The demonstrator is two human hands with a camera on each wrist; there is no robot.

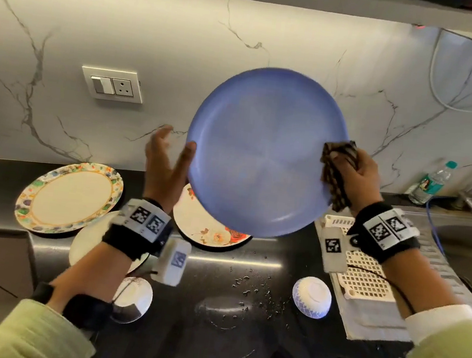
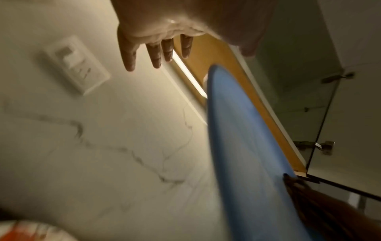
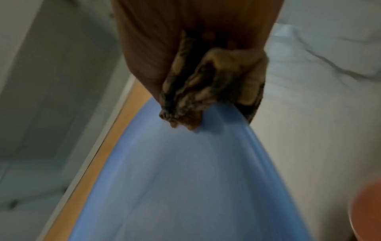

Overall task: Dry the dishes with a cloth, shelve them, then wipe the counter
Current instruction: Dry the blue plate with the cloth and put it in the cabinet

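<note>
Two hands hold a blue plate tilted up above the dark surface, before the marble wall. The right hand has its fingers clamped on a brown patterned cloth folded over the plate's right rim. The left hand has its fingers straight and spread apart, thumb at the left rim. Two patterned plates and an upturned bowl lie below.

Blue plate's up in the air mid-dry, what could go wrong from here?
The blue plate seems held only where the right hand pinches its rim through the brown cloth; the left hand is open with its fingers spread, so the plate might slip. It hangs over the floral plate and could chip it. Water drops wet the counter.
</note>
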